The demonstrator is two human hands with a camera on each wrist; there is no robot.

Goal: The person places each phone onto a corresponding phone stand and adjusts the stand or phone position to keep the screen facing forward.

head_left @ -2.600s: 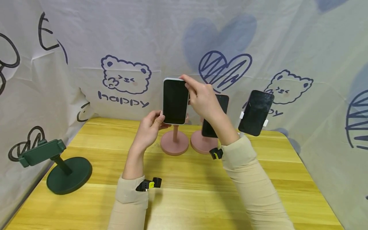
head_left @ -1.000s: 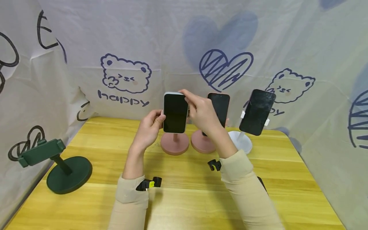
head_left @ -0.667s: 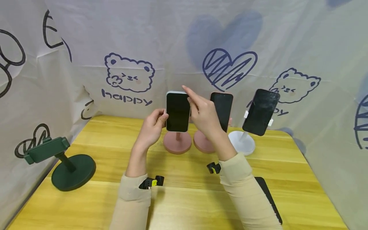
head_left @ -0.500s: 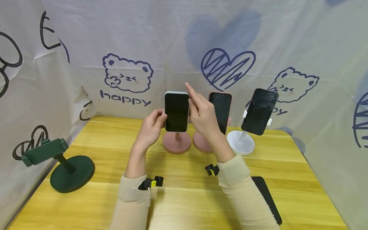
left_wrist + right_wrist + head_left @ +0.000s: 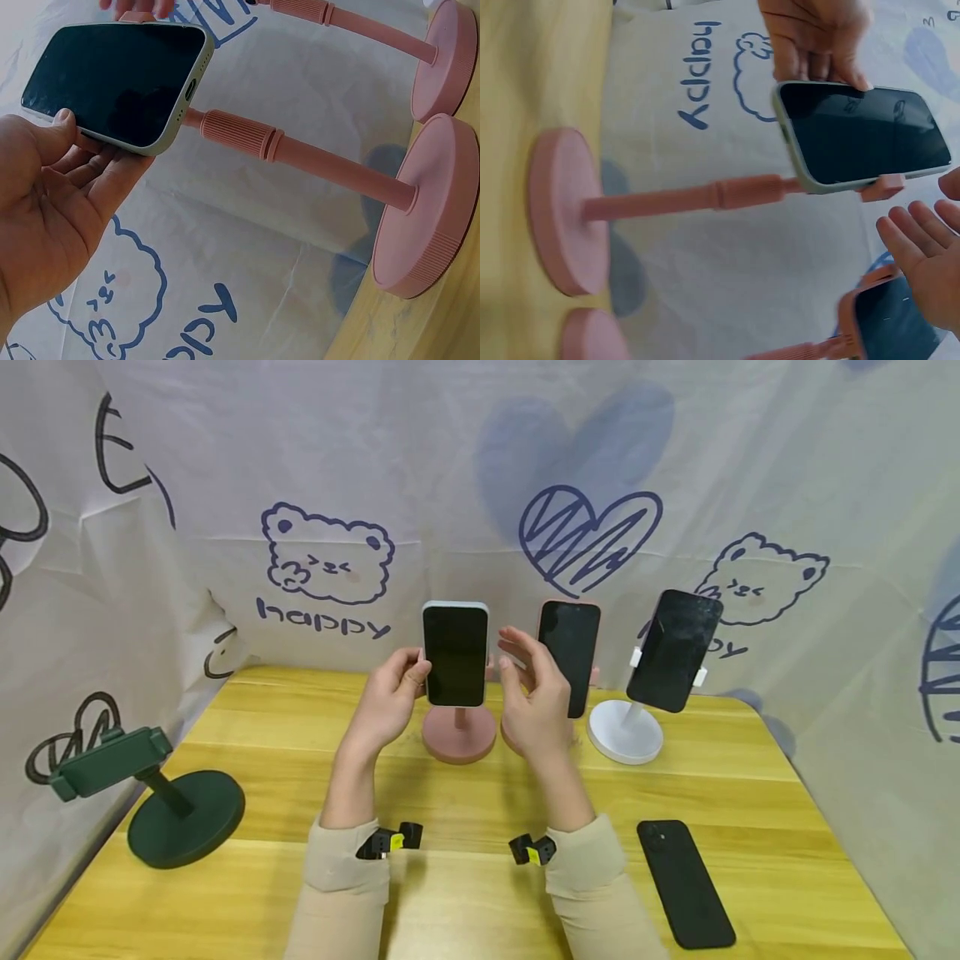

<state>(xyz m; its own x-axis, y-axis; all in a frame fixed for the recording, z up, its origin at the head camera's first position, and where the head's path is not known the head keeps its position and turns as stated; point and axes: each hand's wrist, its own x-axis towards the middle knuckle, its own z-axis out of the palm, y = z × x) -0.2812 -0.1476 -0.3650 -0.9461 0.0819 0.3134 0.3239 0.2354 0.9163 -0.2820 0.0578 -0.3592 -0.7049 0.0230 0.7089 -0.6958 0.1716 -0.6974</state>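
A phone (image 5: 455, 655) in a pale case stands upright, screen forward, in the clamp of a pink phone stand (image 5: 459, 735). My left hand (image 5: 388, 697) grips the stand's clamp at the phone's left edge, thumb in front and fingers behind. In the left wrist view the thumb tip lies at the edge of the phone (image 5: 120, 82), and a bit of pink clamp shows below it. The clamp's other jaw (image 5: 883, 187) sits against the opposite edge. My right hand (image 5: 537, 697) is apart from the phone, to its right, with loosely bent fingers and nothing in it.
Right of it, a second pink stand, partly hidden by the right hand, bears a phone (image 5: 572, 652). Another phone (image 5: 675, 650) sits tilted in a white stand (image 5: 625, 735). A black phone (image 5: 686, 885) lies face down at front right. A green stand (image 5: 183, 818) stands at left.
The phone has slid down into the clamp while the left hand stayed put. The right hand has let go of its top right corner and drawn down and away, uncovering the black phone.
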